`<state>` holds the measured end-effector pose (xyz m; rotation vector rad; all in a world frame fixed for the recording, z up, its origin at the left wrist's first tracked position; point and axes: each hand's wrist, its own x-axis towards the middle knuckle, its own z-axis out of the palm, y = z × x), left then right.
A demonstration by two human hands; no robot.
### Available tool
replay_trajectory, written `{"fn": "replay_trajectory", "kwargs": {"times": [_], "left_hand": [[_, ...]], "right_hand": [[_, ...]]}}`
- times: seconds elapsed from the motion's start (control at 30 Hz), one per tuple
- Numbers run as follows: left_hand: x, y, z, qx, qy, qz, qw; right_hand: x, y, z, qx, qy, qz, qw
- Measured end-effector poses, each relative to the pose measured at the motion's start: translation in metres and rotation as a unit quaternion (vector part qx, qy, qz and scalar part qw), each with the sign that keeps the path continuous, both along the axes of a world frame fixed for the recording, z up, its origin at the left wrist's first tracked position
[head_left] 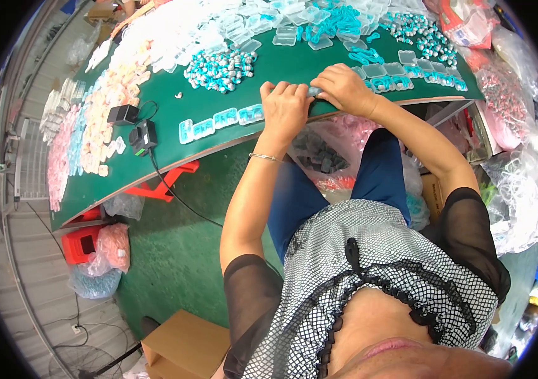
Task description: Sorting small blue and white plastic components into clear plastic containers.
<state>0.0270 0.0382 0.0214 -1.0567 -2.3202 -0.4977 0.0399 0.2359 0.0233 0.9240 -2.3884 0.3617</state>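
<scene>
Your left hand (285,106) and right hand (345,88) sit close together at the near edge of the green table (155,82), fingertips almost meeting. Between them you pinch a small clear case (314,91); both hands close on it, the left curled knuckles-up, the right with its fingers folded over the case's far end. Most of the case is hidden under your fingers, so what is inside it cannot be told.

Just left of your left hand lies a row of filled cases (221,120) along the table edge, teal pieces showing through them. Right of your right hand runs a second row (417,79), bending with the table's rim. Just beyond your left hand is a heap of teal-and-white parts (220,68). Farther out past both hands lie loose empty cases (263,28) and a pile of teal pieces (338,22), and beyond your right hand another heap of parts (417,31).

Well to the left of your left hand sit a black charger (143,136) with its cable dropping off the table, and pale pink and blue stacks (86,126). Below your hands, under the table, a clear bag (319,148) holds dark pieces. A thin bracelet (264,156) circles your left wrist.
</scene>
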Motion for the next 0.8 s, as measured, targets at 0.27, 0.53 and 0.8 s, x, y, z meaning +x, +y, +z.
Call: {"fn": "replay_trajectory", "kwargs": {"times": [0.27, 0.53, 0.8], "left_hand": [[0.009, -0.024, 0.017, -0.037, 0.077, 0.020, 0.996], [0.023, 0.054, 0.013, 0.023, 0.018, -0.033, 0.999], [0.016, 0.087, -0.003, -0.024, -0.027, -0.023, 0.999]], "right_hand": [[-0.006, 0.035, 0.008, -0.049, -0.053, -0.084, 0.994], [-0.009, 0.078, 0.010, 0.072, -0.128, -0.214, 0.966], [-0.008, 0.078, 0.013, 0.034, -0.164, -0.211, 0.963]]}}
